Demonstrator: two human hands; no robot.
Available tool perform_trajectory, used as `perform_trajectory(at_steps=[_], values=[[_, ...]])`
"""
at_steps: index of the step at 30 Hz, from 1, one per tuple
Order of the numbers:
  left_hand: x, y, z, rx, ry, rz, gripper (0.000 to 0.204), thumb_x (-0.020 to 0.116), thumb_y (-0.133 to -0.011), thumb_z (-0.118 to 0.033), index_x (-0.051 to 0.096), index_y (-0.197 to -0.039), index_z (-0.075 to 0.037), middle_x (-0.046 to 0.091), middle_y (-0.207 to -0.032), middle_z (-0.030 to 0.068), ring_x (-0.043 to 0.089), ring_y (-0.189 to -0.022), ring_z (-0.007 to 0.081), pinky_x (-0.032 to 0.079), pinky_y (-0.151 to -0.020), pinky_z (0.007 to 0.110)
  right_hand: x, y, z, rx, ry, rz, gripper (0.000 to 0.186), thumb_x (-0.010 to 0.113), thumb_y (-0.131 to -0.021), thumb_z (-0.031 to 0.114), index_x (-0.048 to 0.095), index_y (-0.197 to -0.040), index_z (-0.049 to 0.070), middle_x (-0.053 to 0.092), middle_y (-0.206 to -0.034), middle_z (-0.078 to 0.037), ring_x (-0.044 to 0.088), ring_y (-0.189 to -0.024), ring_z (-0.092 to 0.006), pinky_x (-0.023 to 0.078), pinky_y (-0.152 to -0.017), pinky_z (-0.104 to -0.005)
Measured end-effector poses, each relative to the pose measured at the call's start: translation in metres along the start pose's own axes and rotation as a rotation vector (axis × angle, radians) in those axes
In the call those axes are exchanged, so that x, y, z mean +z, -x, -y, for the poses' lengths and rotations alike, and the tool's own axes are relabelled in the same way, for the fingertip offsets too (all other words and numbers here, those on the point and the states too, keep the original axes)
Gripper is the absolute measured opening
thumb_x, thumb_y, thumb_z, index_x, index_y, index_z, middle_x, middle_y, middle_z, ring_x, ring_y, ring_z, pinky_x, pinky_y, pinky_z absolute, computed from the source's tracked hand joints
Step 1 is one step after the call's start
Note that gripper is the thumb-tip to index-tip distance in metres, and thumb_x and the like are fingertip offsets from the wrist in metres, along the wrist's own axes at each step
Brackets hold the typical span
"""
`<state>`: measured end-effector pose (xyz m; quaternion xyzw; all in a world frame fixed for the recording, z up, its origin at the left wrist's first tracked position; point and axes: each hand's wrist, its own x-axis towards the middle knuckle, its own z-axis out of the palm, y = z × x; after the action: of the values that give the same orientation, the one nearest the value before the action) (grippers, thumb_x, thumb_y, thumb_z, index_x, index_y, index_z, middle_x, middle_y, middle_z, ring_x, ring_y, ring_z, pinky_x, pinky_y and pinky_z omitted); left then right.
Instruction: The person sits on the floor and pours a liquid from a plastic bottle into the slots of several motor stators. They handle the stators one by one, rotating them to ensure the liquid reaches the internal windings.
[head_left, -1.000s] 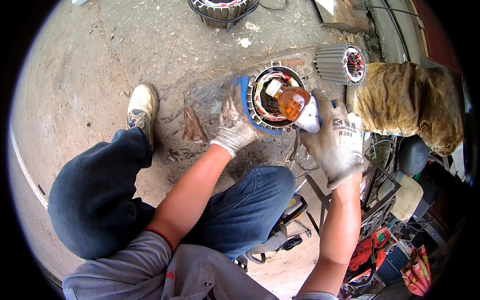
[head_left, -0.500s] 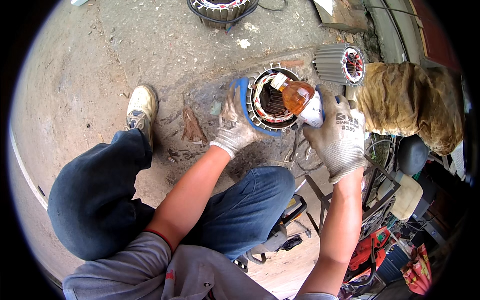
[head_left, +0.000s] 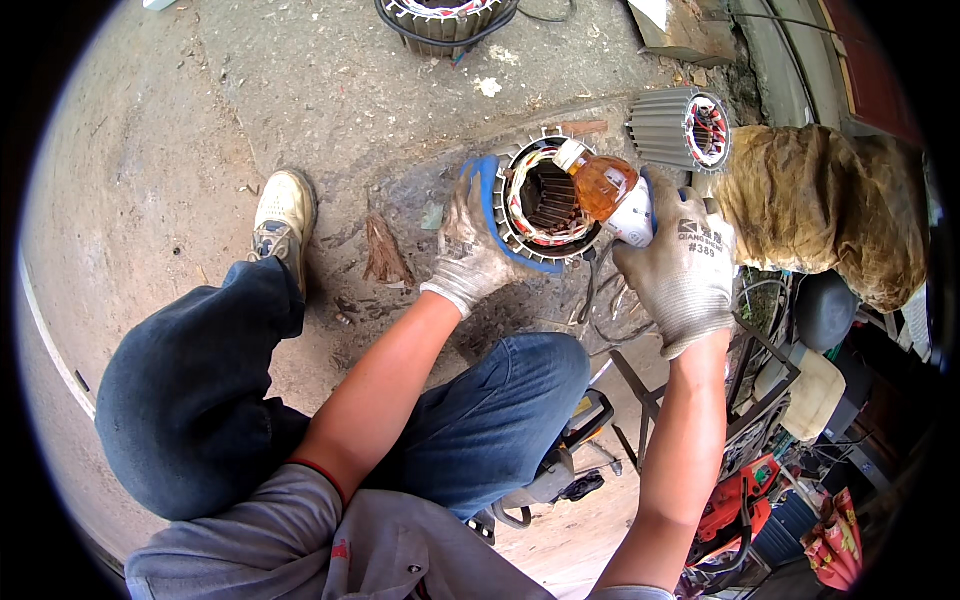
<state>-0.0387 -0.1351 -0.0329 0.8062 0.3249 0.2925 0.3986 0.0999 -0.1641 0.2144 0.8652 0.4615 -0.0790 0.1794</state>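
Note:
My left hand [head_left: 467, 240], in a soiled white glove with blue palm, grips the left side of a motor stator [head_left: 550, 205] with a finned metal rim and red-and-white lined windings inside. My right hand [head_left: 678, 262], also gloved, is closed on a plastic bottle [head_left: 603, 184] of amber liquid with a white label. The bottle lies tilted across the upper right of the stator's opening, its white neck pointing up-left over the windings. Whether liquid runs from it is too small to tell.
A ribbed stator [head_left: 660, 130] lies on its side at upper right, another [head_left: 440, 30] stands at the top edge. A bulky stained sack [head_left: 820, 215] is at right, above a metal frame [head_left: 760, 385] and red equipment [head_left: 725, 510]. My shoe [head_left: 285, 220] rests left.
The bottle and my right hand have shifted slightly rightward and upward, showing more of the stator's bore. My left hand stays on the stator.

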Motion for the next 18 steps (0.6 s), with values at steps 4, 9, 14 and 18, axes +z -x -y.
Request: perform_trajectory(at_steps=[4, 9, 14, 18], values=[[0.0, 0.001, 0.0, -0.01, 0.022, -0.025, 0.148, 0.095, -0.052, -0.073, 0.021, -0.161, -0.005, 0.051, -0.149, 0.0173, 0.047, -0.139, 0.0398, 0.032, -0.12, 0.057, -0.004, 0.001, 0.002, -0.002, 0.006, 0.036, 0.072, 0.083, -0.072, 0.023, 0.063, -0.14, 0.007, 0.069, -0.126, -0.026, 0.065, -0.119, -0.0441, 0.053, -0.103, -0.0502], [0.0, 0.001, 0.002, -0.001, -0.008, 0.012, 0.142, 0.092, -0.055, -0.075, 0.028, -0.16, -0.005, 0.051, -0.15, 0.0162, 0.047, -0.139, 0.0396, 0.032, -0.121, 0.056, -0.008, 0.002, 0.005, 0.003, 0.023, 0.045, 0.071, 0.083, -0.071, 0.021, 0.064, -0.139, 0.007, 0.069, -0.125, -0.026, 0.066, -0.118, -0.0435, 0.053, -0.101, -0.0505], [-0.002, -0.001, 0.001, 0.004, -0.037, 0.058, 0.13, 0.089, -0.06, -0.076, 0.037, -0.159, -0.008, 0.05, -0.153, 0.0145, 0.046, -0.14, 0.0386, 0.031, -0.121, 0.055, -0.001, -0.003, -0.004, 0.007, 0.051, 0.005, 0.074, 0.08, -0.071, 0.022, 0.061, -0.141, 0.007, 0.072, -0.119, -0.025, 0.07, -0.111, -0.0432, 0.054, -0.1, -0.0495], [0.0, 0.0, 0.0, 0.022, -0.018, -0.001, 0.13, 0.089, -0.059, -0.075, 0.038, -0.158, -0.008, 0.051, -0.152, 0.0153, 0.046, -0.14, 0.0389, 0.03, -0.122, 0.056, -0.001, -0.004, -0.006, 0.025, 0.056, -0.006, 0.074, 0.079, -0.071, 0.021, 0.061, -0.141, 0.008, 0.073, -0.117, -0.027, 0.07, -0.11, -0.0441, 0.055, -0.098, -0.0502]])
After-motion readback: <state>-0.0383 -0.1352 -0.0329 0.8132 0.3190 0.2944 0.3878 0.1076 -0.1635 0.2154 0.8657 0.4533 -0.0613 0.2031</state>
